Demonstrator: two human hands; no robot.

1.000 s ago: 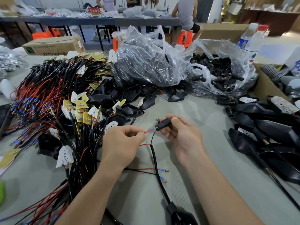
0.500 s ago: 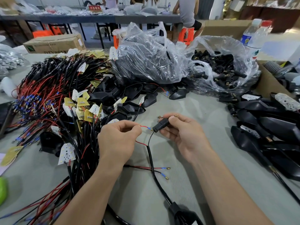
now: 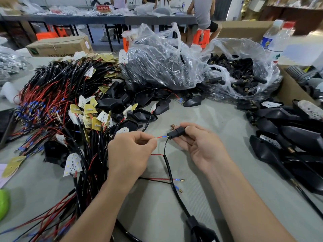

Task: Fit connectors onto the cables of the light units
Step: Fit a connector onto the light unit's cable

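left hand pinches the red wire just left of the black connector gripped by the right hand; insertion seems underway, next push the terminal fully home

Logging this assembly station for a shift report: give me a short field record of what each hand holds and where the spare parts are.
left hand: pinches red wire
right hand: holds black connector
wire end: blue-sleeved, at the connector's mouth
light unit: on the cable's near end, at the bottom edge
spare connectors: in clear bag, far right
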